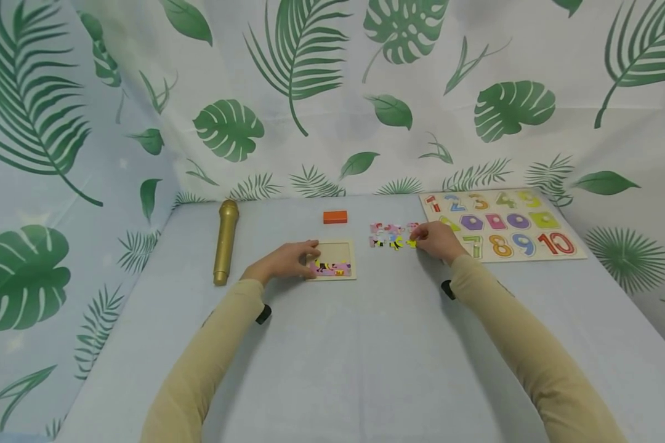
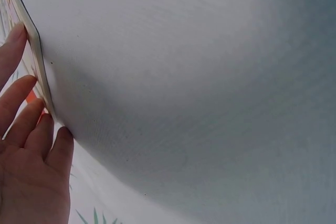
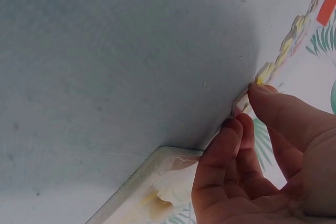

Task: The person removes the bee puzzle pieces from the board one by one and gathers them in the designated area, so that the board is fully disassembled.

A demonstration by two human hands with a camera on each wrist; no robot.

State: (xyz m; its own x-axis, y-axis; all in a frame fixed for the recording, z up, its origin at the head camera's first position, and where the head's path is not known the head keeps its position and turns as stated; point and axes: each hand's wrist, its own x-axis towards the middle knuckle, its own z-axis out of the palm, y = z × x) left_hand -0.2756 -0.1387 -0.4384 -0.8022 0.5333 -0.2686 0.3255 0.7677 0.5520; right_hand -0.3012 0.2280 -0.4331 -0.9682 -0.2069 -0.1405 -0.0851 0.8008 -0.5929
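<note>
A shallow wooden puzzle tray (image 1: 335, 251) lies on the table, with joined pink and yellow puzzle pieces (image 1: 338, 269) along its near side. My left hand (image 1: 285, 259) rests against the tray's left edge, thumb near the front corner; in the left wrist view its fingers (image 2: 32, 121) lie loosely along the rim. To the right, loose puzzle pieces (image 1: 393, 242) are laid out in two rows. At the right end of these rows, my right hand (image 1: 439, 240) pinches a puzzle piece (image 3: 241, 104) between thumb and fingers. The piece's picture is mostly hidden.
An orange block (image 1: 335, 217) lies behind the tray. A gold microphone (image 1: 226, 243) is at the left. The wooden number board (image 1: 504, 224) lies at the right, close to my right hand. A leaf-patterned cloth (image 1: 321, 141) rises behind the table.
</note>
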